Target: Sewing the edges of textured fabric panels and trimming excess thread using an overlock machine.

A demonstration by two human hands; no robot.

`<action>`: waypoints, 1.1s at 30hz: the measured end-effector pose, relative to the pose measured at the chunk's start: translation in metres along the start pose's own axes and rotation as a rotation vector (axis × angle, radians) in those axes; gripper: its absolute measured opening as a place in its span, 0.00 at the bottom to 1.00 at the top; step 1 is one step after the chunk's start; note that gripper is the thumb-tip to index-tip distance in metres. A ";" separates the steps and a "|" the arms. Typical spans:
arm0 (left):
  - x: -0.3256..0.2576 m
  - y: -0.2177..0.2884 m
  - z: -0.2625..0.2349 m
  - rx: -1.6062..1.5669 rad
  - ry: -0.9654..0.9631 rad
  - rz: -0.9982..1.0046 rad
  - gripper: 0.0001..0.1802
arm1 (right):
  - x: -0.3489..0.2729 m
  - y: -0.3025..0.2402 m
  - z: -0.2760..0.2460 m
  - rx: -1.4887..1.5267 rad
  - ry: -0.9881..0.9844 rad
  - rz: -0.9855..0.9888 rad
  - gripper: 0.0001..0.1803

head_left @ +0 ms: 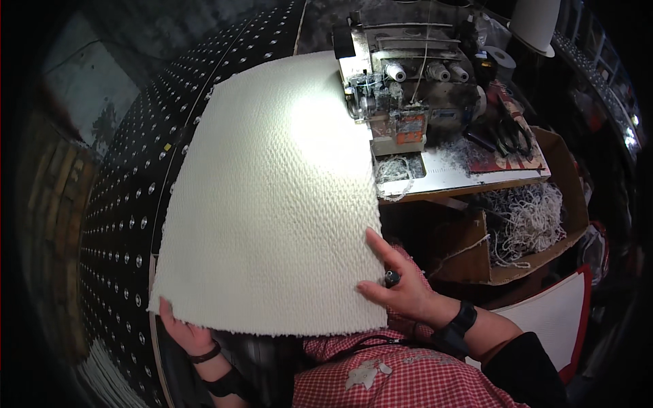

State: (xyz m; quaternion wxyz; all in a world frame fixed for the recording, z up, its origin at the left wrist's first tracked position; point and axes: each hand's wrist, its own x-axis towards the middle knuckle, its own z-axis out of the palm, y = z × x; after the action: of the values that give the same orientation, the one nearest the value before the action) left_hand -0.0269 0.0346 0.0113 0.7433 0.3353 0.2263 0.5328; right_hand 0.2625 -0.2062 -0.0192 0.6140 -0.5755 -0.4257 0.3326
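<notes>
A large off-white woven textile panel (265, 204) with a coarse, ribbed surface and frayed edges lies flat before me. Its upper right edge runs under the needle area of an overlock sewing machine (408, 81), whose lamp lights it brightly. My left hand (185, 332) pinches the near left corner, its fingers partly hidden beneath the textile. On the near right edge rests my right hand (408, 289), thumb and index finger stretched over the textile. A small dark round-ended tool (392, 277) pokes out between them; its other end and the remaining fingers are hidden.
Left of the textile stands a black surface dotted with metal studs (129, 224). A cardboard box (469, 262) of tangled thread scraps (530, 221) sits below the machine's white table (456, 170). Black scissors (513, 136) lie there; a thread cone (534, 27) stands behind.
</notes>
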 end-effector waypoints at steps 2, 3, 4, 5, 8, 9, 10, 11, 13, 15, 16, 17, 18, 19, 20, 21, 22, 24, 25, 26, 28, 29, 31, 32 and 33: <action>0.012 0.002 0.001 0.011 0.096 -0.051 0.24 | -0.001 -0.001 0.000 -0.031 0.020 0.014 0.42; 0.018 0.000 0.002 0.186 0.108 0.016 0.23 | -0.001 -0.001 0.001 -0.015 0.042 0.023 0.41; 0.025 -0.002 0.005 0.362 0.119 0.084 0.23 | -0.002 0.000 0.001 0.001 0.063 0.032 0.40; 0.032 -0.006 0.016 0.357 0.141 0.101 0.23 | -0.002 0.005 0.001 -0.001 0.068 0.034 0.40; 0.056 -0.009 0.029 0.430 0.112 0.143 0.23 | -0.002 0.013 0.003 0.092 0.186 -0.074 0.35; 0.062 -0.010 0.033 0.423 0.117 0.141 0.23 | -0.003 0.009 0.000 0.051 0.195 0.000 0.33; 0.071 -0.013 0.036 0.421 0.116 0.139 0.23 | -0.004 0.007 -0.002 0.008 0.209 0.075 0.30; 0.081 -0.016 0.038 0.432 0.099 0.147 0.23 | -0.001 0.007 0.000 0.007 0.288 -0.002 0.22; 0.095 -0.016 0.045 0.458 0.077 0.181 0.23 | 0.005 0.006 -0.004 -0.032 0.295 -0.048 0.19; 0.110 -0.023 0.055 0.461 0.090 0.175 0.22 | 0.015 0.005 -0.008 -0.088 0.338 -0.117 0.12; 0.118 -0.025 0.061 0.469 0.104 0.173 0.22 | 0.021 0.003 -0.010 -0.091 0.362 -0.141 0.09; 0.124 -0.025 0.065 0.457 0.091 0.170 0.22 | 0.026 0.003 -0.011 -0.087 0.391 -0.152 0.09; 0.132 -0.026 0.067 0.456 0.093 0.171 0.22 | 0.032 0.004 -0.013 -0.084 0.420 -0.162 0.08; 0.140 -0.027 0.068 0.476 0.086 0.177 0.22 | 0.039 0.001 -0.014 -0.097 0.435 -0.184 0.08; 0.151 -0.031 0.070 0.497 0.073 0.180 0.21 | 0.046 0.003 -0.018 -0.097 0.455 -0.190 0.08; 0.161 -0.031 0.070 0.494 0.052 0.154 0.21 | 0.052 0.004 -0.020 -0.118 0.469 -0.207 0.07; 0.169 -0.034 0.069 0.495 0.054 0.155 0.21 | 0.059 0.005 -0.021 -0.138 0.482 -0.224 0.07; 0.182 -0.039 0.080 0.508 0.057 0.152 0.21 | 0.072 0.005 -0.025 -0.182 0.523 -0.218 0.06; 0.188 -0.042 0.085 0.515 0.092 0.156 0.21 | 0.079 0.005 -0.027 -0.193 0.543 -0.220 0.06; 0.197 -0.047 0.088 0.515 0.086 0.152 0.21 | 0.086 0.009 -0.031 -0.205 0.568 -0.220 0.06; 0.219 -0.053 0.088 0.501 0.117 0.094 0.20 | 0.102 0.016 -0.036 -0.207 0.595 -0.237 0.05; 0.230 -0.058 0.089 0.520 0.135 0.079 0.18 | 0.109 0.018 -0.039 -0.209 0.619 -0.252 0.05; 0.254 -0.057 0.080 0.498 0.153 0.037 0.17 | 0.119 0.012 -0.040 -0.215 0.636 -0.216 0.06; 0.269 -0.058 0.073 0.473 0.171 -0.006 0.15 | 0.125 0.010 -0.041 -0.223 0.654 -0.179 0.06; 0.280 -0.060 0.073 0.413 0.137 -0.022 0.14 | 0.131 0.013 -0.043 -0.271 0.667 -0.193 0.08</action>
State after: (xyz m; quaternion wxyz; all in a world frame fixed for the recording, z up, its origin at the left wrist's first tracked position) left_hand 0.1547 0.2670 0.0222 0.6474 0.4408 0.3843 0.4887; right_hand 0.3572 -0.1054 -0.0124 0.6658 -0.6854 -0.2947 0.0081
